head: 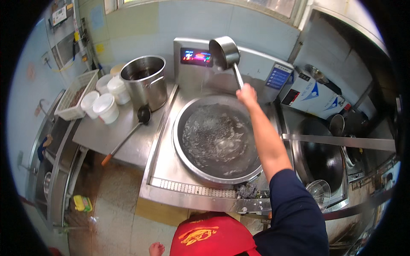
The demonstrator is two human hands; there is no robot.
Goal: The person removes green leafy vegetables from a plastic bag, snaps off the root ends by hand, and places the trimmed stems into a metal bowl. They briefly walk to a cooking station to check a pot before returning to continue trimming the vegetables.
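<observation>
My right hand (247, 96) is closed around the handle of a deep stainless-steel dipper (231, 52), arm stretched far forward. The dipper's cup is tipped on its side, its mouth facing left, in front of the stove's steel back panel (192, 76). Below my forearm sits a large round metal pot (177, 140) holding bubbling, swirling water (214, 137). Low at the picture's bottom edge, my left hand (157, 248) hangs beside my red apron (208, 236). Its fingers look curled, and nothing is visible in it.
Left of the stove, a steel table bears a tall stockpot (145, 89), white lidded tubs (106, 110), a long-handled black ladle (144, 115) and a white basket (75, 99). A dark wok (320, 156) and wire strainer (318, 192) are at right. A yellow jug (82, 203) stands on the floor.
</observation>
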